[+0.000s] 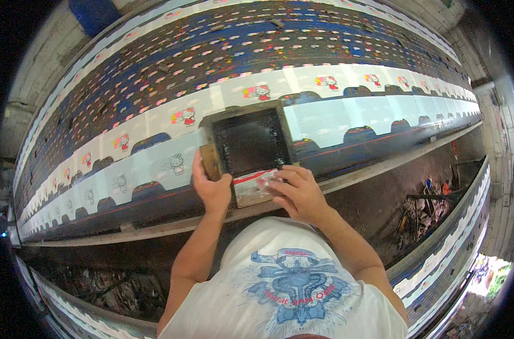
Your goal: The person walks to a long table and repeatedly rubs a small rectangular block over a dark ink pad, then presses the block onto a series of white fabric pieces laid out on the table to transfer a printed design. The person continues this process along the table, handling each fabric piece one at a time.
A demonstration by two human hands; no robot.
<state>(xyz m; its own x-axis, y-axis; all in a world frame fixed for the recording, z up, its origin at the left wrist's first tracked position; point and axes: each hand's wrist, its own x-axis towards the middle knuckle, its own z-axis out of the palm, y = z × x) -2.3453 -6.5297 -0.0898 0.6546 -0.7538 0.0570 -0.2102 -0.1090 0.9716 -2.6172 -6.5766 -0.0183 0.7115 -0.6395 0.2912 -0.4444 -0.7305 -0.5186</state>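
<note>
A screen-printing frame [250, 141] with a dark mesh and a worn wooden border lies over the row of pale cut pieces, in front of my body. My left hand [212, 192] grips its lower left side, thumb toward the near corner and fingers along the outer edge. Over the near end of the frame is my right hand [300, 195], its fingers bent and partly smeared by motion; whether they hold anything cannot be made out. A streak of red ink [256, 176] runs across the near end of the mesh, beside the right fingertips.
The long, curving printing table [353, 148] bears white pieces printed with a cartoon cat [184, 116] and paler pieces with grey outlines [176, 164]. Farther back its dark surface is spotted with colour. A wooden rail [370, 168] edges it. Scraps [429, 206] lie below at right.
</note>
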